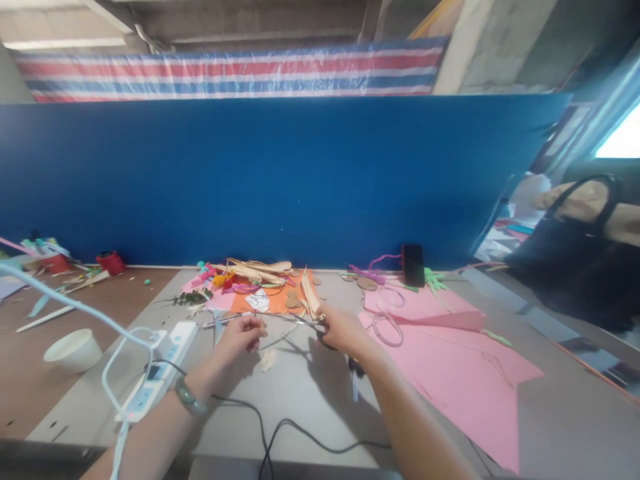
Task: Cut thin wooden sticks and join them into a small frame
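Note:
My right hand [344, 333] is closed around a pair of scissors [327, 343] with dark handles, the blades pointing left. A pale dried husk strip [309, 293] rises just behind its fingers; whether the hand touches it I cannot tell. To the left, my left hand [245, 331] has its fingers curled in a pinch, and whatever is in them is too small to name. A thin dark strand [280, 315] runs between the two hands. Below them a small pale scrap [269, 360] lies on the grey table [300, 407].
Husk strips [263, 270] and an orange sheet [280, 303] lie behind the hands. At right are pink paper [460, 373] and a phone [413, 265]. A power strip [160, 370], a white cup [73, 350] and black cable [320, 437] are nearby. A blue partition [280, 180] stands behind.

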A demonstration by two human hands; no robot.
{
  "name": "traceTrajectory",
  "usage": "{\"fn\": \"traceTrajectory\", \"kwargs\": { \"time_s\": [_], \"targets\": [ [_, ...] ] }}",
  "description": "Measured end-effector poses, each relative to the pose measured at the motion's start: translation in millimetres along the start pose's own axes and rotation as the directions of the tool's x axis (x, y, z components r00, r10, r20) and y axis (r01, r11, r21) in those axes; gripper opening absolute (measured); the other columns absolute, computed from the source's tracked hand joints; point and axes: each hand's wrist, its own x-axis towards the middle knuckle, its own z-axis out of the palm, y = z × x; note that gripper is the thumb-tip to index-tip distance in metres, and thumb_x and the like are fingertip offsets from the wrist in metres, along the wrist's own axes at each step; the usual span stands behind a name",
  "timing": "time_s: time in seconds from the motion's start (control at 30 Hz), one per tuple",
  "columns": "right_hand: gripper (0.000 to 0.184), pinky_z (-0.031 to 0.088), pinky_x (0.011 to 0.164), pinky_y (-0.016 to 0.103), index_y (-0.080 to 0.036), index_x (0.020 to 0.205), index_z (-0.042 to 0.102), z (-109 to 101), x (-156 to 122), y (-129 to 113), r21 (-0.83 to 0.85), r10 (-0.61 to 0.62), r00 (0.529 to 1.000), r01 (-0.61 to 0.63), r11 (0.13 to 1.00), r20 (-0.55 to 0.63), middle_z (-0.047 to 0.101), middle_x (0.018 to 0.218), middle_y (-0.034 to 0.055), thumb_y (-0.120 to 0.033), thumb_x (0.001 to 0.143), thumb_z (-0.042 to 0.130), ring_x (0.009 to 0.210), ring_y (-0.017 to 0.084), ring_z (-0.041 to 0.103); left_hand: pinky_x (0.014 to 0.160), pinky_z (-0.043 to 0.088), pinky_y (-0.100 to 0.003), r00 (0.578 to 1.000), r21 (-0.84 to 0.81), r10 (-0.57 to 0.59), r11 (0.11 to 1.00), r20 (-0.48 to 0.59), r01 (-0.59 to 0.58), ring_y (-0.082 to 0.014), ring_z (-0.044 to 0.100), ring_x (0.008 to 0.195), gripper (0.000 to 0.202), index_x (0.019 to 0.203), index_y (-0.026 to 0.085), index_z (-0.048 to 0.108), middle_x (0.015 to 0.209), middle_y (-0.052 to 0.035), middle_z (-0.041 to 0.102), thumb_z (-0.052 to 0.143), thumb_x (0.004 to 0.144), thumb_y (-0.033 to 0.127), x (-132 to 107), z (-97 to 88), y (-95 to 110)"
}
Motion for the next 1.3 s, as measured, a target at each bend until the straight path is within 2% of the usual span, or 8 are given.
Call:
{"fn": "traceTrajectory", "kwargs": {
  "time_s": [0.13,0.2,0.3,0.43,0.7,0.97,1.17,1.3],
  "targets": [
    [0.049,0.034,0.065,0.026,-0.019,0.103,0.062,14,2,7,-0.026,0.013,0.999,-0.012,1.0,0.033,0.066,0.091,0.0074,-0.016,0.055,0.071,0.087,0.024,0.058,0.037,0.027,-0.019,0.999,0.122,-0.048,0.991,0.024,0.044,-0.0062,0.041,0.036,0.021,0.074,0.013,0.067,0.053,0.0015,0.058,0.069,0.062,0.031,-19,-10.4,-19],
    [0.05,0.035,0.066,0.026,-0.019,0.104,0.062,19,3,10,-0.017,0.009,0.999,-0.008,1.0,0.051,0.065,0.094,0.0079,-0.014,0.055,0.07,0.088,0.024,0.058,0.038,0.028,-0.02,0.999,0.194,-0.04,0.98,0.036,0.032,-0.0076,0.043,0.037,0.021,0.074,0.013,0.069,0.053,0.0001,0.06,0.069,0.062,0.031,-24,-11.2,-27],
    [0.051,0.038,0.068,0.024,-0.019,0.106,0.062,26,3,15,0.029,-0.036,0.996,0.034,0.999,0.084,0.065,0.098,0.007,-0.011,0.055,0.067,0.089,0.022,0.058,0.042,0.035,-0.021,0.999,0.232,-0.028,0.973,0.029,0.021,-0.0128,0.053,0.046,0.019,0.074,0.015,0.069,0.059,-0.0033,0.065,0.068,0.061,0.029,-29,-6.1,-34],
    [0.067,0.041,0.067,0.021,-0.018,0.113,0.059,33,-2,18,0.107,-0.094,0.987,0.08,0.991,0.128,0.065,0.103,0.0047,-0.008,0.048,0.07,0.087,0.019,0.06,0.046,0.037,-0.024,0.999,0.282,-0.007,0.959,0.045,-0.006,-0.016,0.055,0.049,0.015,0.069,0.014,0.069,0.055,-0.0037,0.064,0.067,0.06,0.026,-31,4.3,-37],
    [0.049,0.04,0.071,0.023,-0.014,0.117,0.054,40,-5,25,0.102,-0.059,0.998,0.06,0.993,-0.02,0.065,0.101,0.006,-0.019,0.069,0.06,0.086,0.017,0.059,0.056,0.039,-0.026,0.993,0.379,0.109,0.918,0.05,-0.12,-0.018,0.056,0.061,0.015,0.067,0.015,0.07,0.063,-0.004,0.066,0.062,0.064,0.028,-39,1.8,-43],
    [0.025,0.035,0.068,0.027,-0.016,0.097,0.061,41,-14,30,-0.061,-0.02,0.997,0.016,0.998,-0.079,0.065,0.096,0.0103,-0.025,0.074,0.057,0.087,0.023,0.058,0.06,0.039,-0.027,0.987,0.486,0.139,0.859,0.084,-0.163,-0.0198,0.059,0.065,0.015,0.066,0.017,0.07,0.066,-0.0041,0.069,0.061,0.066,0.029,-36,-1.1,-48],
    [0.024,0.034,0.065,0.027,-0.015,0.099,0.061,44,-18,33,-0.132,0.003,0.996,-0.015,0.991,-0.089,0.067,0.091,0.0115,-0.024,0.079,0.053,0.083,0.023,0.06,0.06,0.039,-0.027,0.985,0.527,0.12,0.833,0.125,-0.168,-0.0203,0.06,0.064,0.016,0.067,0.018,0.071,0.066,-0.0043,0.069,0.06,0.069,0.029,-34,0.3,-47],
    [0.028,0.035,0.068,0.027,-0.018,0.107,0.06,44,-23,32,-0.139,-0.015,0.995,0.001,0.99,-0.098,0.067,0.095,0.0093,-0.026,0.081,0.052,0.086,0.022,0.06,0.064,0.041,-0.028,0.984,0.621,0.125,0.764,0.127,-0.177,-0.0203,0.061,0.07,0.016,0.074,0.018,0.07,0.074,-0.0049,0.07,0.058,0.071,0.027,-35,0.4,-48]
  ]
}}
